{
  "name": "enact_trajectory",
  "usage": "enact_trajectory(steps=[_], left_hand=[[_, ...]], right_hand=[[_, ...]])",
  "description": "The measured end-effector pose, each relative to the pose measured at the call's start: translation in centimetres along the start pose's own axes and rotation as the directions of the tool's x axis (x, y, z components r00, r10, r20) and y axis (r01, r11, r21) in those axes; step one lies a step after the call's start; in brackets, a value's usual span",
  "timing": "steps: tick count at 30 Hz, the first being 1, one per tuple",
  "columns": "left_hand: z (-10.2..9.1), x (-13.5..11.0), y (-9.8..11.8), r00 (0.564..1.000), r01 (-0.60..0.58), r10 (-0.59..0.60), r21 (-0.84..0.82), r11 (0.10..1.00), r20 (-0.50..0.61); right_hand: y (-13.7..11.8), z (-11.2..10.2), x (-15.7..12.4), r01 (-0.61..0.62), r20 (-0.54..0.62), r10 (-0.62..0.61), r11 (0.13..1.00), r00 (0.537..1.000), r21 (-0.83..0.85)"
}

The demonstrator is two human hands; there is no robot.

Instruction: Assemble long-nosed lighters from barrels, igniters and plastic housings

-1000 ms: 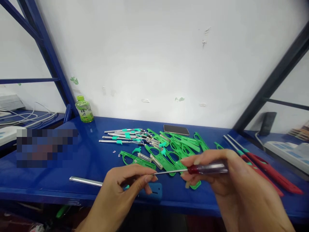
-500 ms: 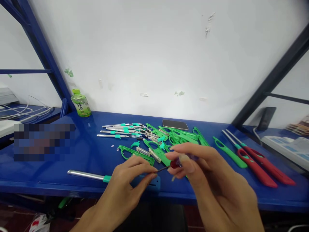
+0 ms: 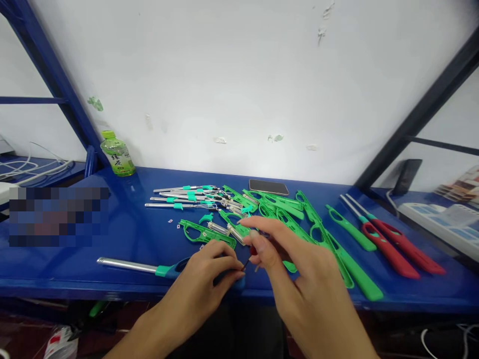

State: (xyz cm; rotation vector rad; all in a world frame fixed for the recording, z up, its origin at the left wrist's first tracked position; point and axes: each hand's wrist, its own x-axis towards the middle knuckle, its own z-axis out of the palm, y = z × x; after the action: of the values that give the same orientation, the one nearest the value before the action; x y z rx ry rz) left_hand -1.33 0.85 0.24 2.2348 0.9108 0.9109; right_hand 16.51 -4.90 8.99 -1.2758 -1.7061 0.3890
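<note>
My left hand (image 3: pixel 207 274) is closed over the handle of a blue gas lighter (image 3: pixel 174 270), whose metal tube points left along the table's front. Its thumb and index finger are pinched at the tip of a thin screwdriver shaft (image 3: pixel 246 264); anything small between them is hidden. My right hand (image 3: pixel 295 279) grips the screwdriver's dark red handle (image 3: pixel 253 250), mostly covered by the fingers. Just beyond both hands lie green lighter shell halves (image 3: pixel 207 234), clear fuel tanks (image 3: pixel 218 228) and several metal lighter tubes (image 3: pixel 168 205) with teal parts and wires.
To the right lie two red lighters (image 3: pixel 392 254) and a green shell (image 3: pixel 350 229). A phone (image 3: pixel 268 187) rests near the wall. At the back left stands a green drink bottle (image 3: pixel 118 155). The blue table's front edge (image 3: pixel 75 289) runs below my hands.
My right hand has come left and closer to my left hand, and the screwdriver now stands steeper. The camera view has shifted slightly. More green shells show on the right.
</note>
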Motion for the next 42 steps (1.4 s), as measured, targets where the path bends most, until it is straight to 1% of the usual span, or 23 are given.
enact_trajectory(steps=[2, 8, 15, 25, 32, 42], left_hand=[[-0.2, 0.1, 0.1, 1.000, 0.010, -0.010, -0.008, 1.000, 0.007], [-0.6, 0.3, 0.6, 0.998, 0.032, -0.031, -0.005, 0.999, 0.046], [-0.9, 0.5, 0.8, 0.995, 0.059, -0.058, -0.019, 0.998, 0.082], [-0.9, 0.5, 0.6, 0.993, 0.051, -0.048, -0.025, 0.998, 0.106], [-1.1, 0.3, 0.7, 0.993, 0.046, -0.042, -0.038, 0.998, 0.109], [-1.1, 0.3, 0.7, 0.992, 0.032, -0.027, -0.035, 0.999, 0.121]], right_hand=[[0.2, 0.0, 0.1, -0.009, 0.003, 0.009, 1.000, 1.000, -0.001], [0.6, -0.2, 0.2, 0.016, -0.016, -0.017, 0.997, 1.000, -0.080], [0.6, -0.2, 0.1, -0.017, -0.034, 0.015, 0.999, 0.999, -0.052], [1.0, -0.2, 0.2, -0.032, -0.068, 0.027, 0.997, 0.997, -0.073], [1.4, -0.1, 0.3, 0.003, -0.108, -0.016, 0.993, 0.994, -0.117], [1.3, 0.2, 0.3, 0.017, -0.047, -0.022, 0.995, 0.999, -0.097]])
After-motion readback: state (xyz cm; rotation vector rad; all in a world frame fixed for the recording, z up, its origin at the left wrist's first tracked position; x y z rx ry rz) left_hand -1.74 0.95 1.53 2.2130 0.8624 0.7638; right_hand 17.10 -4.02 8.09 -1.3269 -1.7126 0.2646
